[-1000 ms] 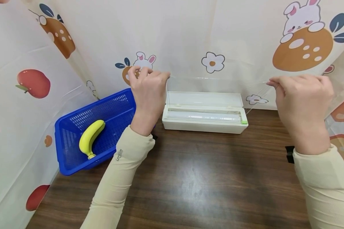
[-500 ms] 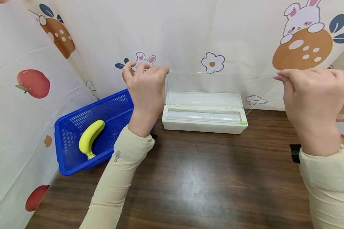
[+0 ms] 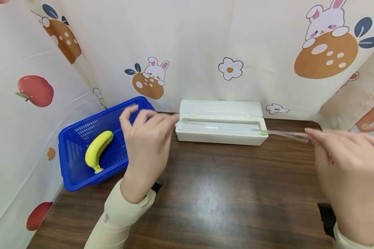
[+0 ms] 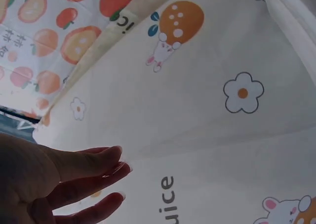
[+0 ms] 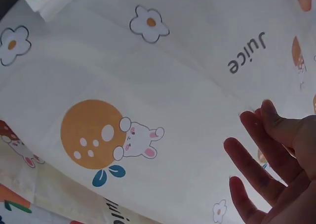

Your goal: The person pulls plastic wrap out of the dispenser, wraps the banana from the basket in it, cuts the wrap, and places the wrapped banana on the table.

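A white cling film box [image 3: 221,137] stands at the back of the table with its lid [image 3: 221,108] raised and a roll [image 3: 216,127] inside. Clear cling film [image 3: 288,134] stretches from hand to hand, low across the box. My left hand [image 3: 146,145], just left of the box, pinches one corner; thumb and index finger meet in the left wrist view [image 4: 84,184]. My right hand [image 3: 352,166], out to the right, pinches the other end, its remaining fingers spread in the right wrist view [image 5: 276,159]. The film is nearly invisible in the wrist views.
A blue basket [image 3: 69,183] with a yellow banana [image 3: 95,150] in it stands left of my left hand. Brown wooden table [image 3: 212,200] lies in front of the box. A printed curtain [image 3: 199,41] hangs close behind and along both sides.
Both hands first rose slightly, the right one moving outward. They have since come down and nearer, bringing the film from upright behind the box to low across its front.
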